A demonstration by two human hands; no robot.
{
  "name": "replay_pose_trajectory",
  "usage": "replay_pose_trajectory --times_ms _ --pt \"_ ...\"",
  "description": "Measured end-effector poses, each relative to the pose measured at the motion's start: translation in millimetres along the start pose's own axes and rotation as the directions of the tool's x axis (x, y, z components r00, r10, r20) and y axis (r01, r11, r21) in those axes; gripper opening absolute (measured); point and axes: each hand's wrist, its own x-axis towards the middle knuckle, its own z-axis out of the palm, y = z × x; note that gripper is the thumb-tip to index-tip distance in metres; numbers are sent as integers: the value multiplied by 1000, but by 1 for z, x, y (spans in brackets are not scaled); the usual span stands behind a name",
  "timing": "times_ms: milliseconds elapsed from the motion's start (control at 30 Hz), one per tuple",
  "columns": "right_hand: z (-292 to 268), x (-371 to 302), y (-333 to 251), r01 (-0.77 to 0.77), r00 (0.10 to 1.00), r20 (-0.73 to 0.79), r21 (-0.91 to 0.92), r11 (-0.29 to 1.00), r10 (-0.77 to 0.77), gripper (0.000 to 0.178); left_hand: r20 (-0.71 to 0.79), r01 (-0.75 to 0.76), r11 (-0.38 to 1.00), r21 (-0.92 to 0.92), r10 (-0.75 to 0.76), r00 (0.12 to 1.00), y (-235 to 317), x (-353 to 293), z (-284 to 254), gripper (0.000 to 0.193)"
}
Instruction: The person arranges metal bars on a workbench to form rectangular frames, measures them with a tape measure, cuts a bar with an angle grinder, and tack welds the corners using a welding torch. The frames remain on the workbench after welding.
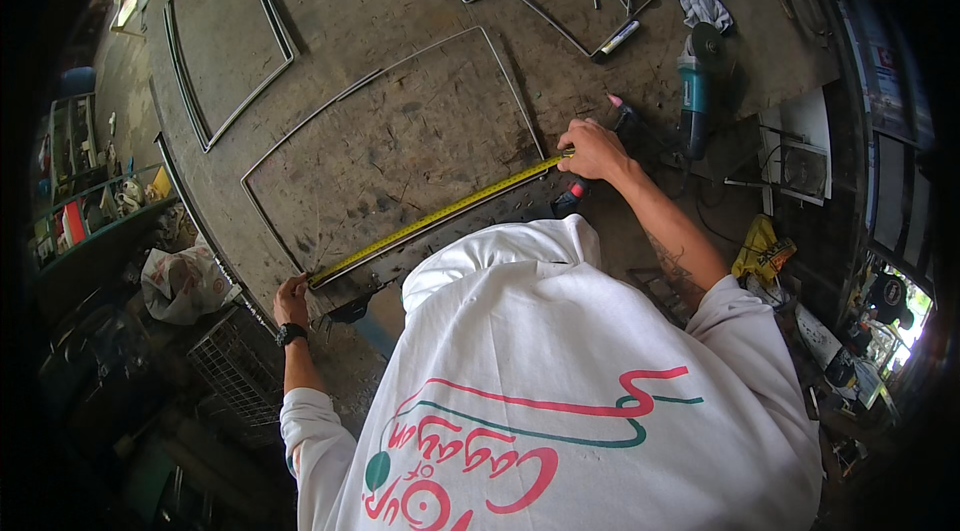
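A yellow tape measure [440, 216] is stretched along the near side of a thin metal rod frame [385, 68] lying on the worn workbench [400, 141]. At the tape's left end, by the frame's near left corner, the fingers of my left hand [291, 301] are closed on it; a dark watch is on that wrist. My right hand [597, 150] grips the tape at the other end, by the near right corner. Its fingers hide whatever part of the tape lies beneath them. Just beyond the right hand lies a dark tool with a pink tip [618, 103].
Right of my right hand lies a teal angle grinder [693, 96], with a crumpled white rag [704, 6] behind it. Other metal frames [268, 81] lie at the far left and far middle. A yellow bag [763, 249] is below the bench's right side; a wire cage [235, 361] is at lower left.
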Motion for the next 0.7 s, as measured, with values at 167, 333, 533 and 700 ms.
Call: replay_pose_trajectory --times_ms 167,333,533,700 --pt "1 1 -1 -3 1000 -1 12 1000 3 38 6 12 999 -37 -12 1000 -7 0 0 22" --pt "0 1 0 -27 1000 12 18 999 27 38 -2 13 998 -56 -13 1000 -4 1 3 22" --pt "5 6 7 9 1000 -18 48 999 -9 38 -27 -18 988 -150 14 1000 -12 4 13 22" --pt "3 15 17 174 984 6 89 981 -176 34 0 79 960 -270 -82 997 -18 13 18 16"
